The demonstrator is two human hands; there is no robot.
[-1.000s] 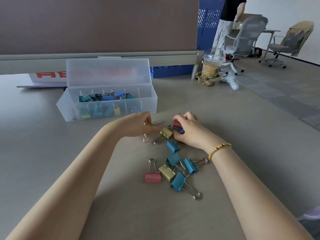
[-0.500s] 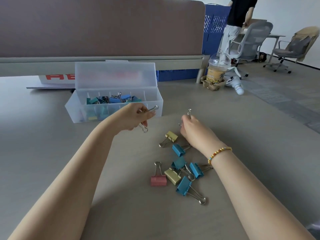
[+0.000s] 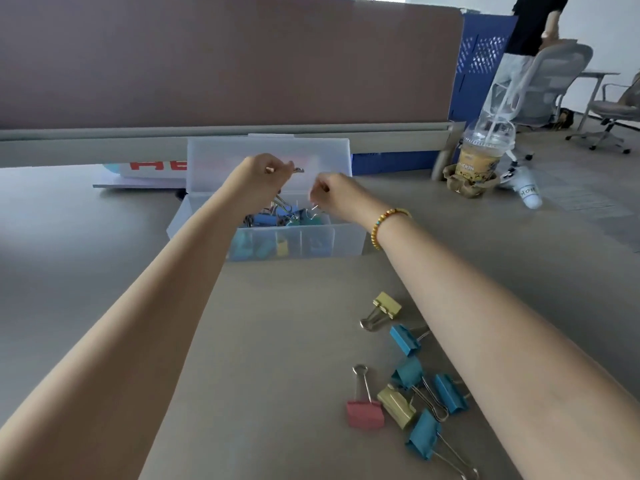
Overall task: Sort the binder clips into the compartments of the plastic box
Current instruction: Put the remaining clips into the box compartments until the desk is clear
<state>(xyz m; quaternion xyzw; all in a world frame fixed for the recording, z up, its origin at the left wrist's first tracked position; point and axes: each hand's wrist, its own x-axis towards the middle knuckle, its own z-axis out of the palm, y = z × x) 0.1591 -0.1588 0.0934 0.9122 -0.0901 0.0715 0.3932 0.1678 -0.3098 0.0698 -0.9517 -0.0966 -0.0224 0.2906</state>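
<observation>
The clear plastic box (image 3: 346,237) stands open on the table, with blue, green and yellow clips in its compartments. Both hands hover over it. My left hand (image 3: 259,178) pinches a binder clip (image 3: 298,170) by its silver wire handle; the clip's body is hidden by the fingers. My right hand (image 3: 332,195) holds another clip, of which only a wire tip (image 3: 314,208) shows below the fingers. Loose clips lie near my right forearm: a pink clip (image 3: 365,412), two yellow ones (image 3: 387,304) (image 3: 396,405) and several blue ones (image 3: 424,438).
A brown desk partition (image 3: 225,60) rises behind the box. An iced drink cup (image 3: 483,157) in a cardboard holder stands at the back right. A flat printed card (image 3: 145,171) lies left of the box. Office chairs and a standing person (image 3: 533,26) are beyond the table.
Both hands lifted from the clip pile with one clip each and moved forward to above the box. The view tilted and moved closer to the box.
</observation>
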